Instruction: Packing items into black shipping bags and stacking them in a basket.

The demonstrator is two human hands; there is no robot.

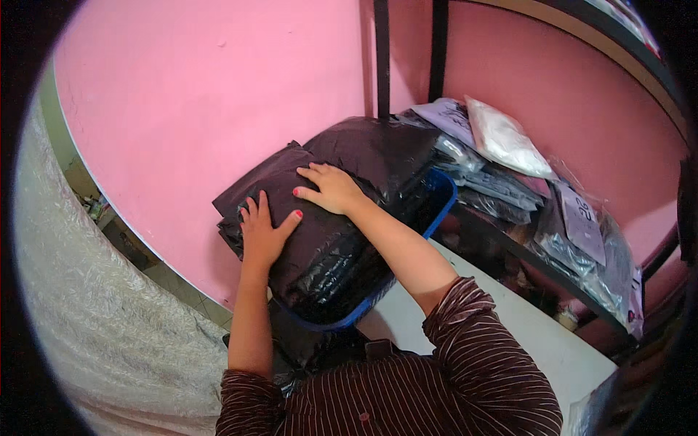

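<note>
A stack of shiny black plastic packages (pixel 320 247) fills a blue basket (pixel 445 196) in front of me and rises above its rim. My left hand (pixel 263 232) lies on the near left part of the top package, fingers spread. Farther right, my right hand (pixel 331 189) rests flat on the same package, thumb apart from the fingers. Neither hand grips anything. Another black package (pixel 374 149) bulges at the back of the basket. Most of the basket's walls are hidden under the packages.
A dark-framed shelf (pixel 534 265) at the right holds several clear-bagged folded garments (pixel 502 182) and a white package (pixel 505 138). Below it is a white surface (pixel 502 327). A pink wall (pixel 218 87) stands behind the basket, and a pale textured curtain (pixel 94 291) hangs at the left.
</note>
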